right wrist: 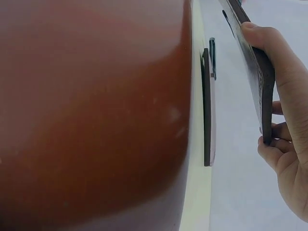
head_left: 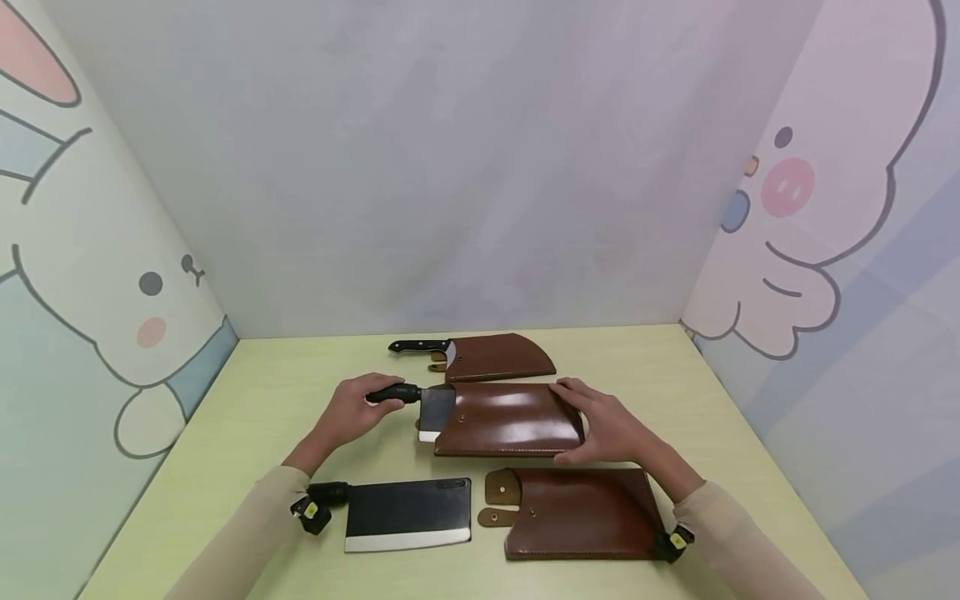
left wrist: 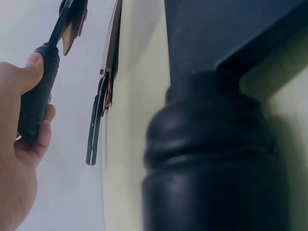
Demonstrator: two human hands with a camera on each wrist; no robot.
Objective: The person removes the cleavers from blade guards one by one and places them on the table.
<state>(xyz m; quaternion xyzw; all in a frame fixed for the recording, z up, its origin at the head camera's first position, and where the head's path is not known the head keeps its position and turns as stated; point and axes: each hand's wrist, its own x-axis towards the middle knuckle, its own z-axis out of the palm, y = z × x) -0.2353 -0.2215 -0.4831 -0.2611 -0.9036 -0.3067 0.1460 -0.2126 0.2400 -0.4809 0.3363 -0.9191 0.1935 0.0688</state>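
My left hand (head_left: 351, 413) grips the black handle of a cleaver (head_left: 437, 411), and its thumb lies along that handle in the left wrist view. Most of the blade is hidden inside a glossy brown leather sheath (head_left: 517, 419); a strip next to the handle shows. At the sheath's far right end, my right hand (head_left: 606, 427) holds the edge between thumb and fingers. In the right wrist view the sheath (right wrist: 263, 96) is raised off the table, with the thumb on one face and the fingers at the other.
A second cleaver (head_left: 408, 514) lies bare at the front left, under my left wrist. Beside it, a second brown sheath (head_left: 588, 514) lies with its strap tabs unfastened. Farther back rests a black-handled knife (head_left: 420, 345) in a curved brown sheath (head_left: 501, 357). Printed walls surround the table (head_left: 300, 375).
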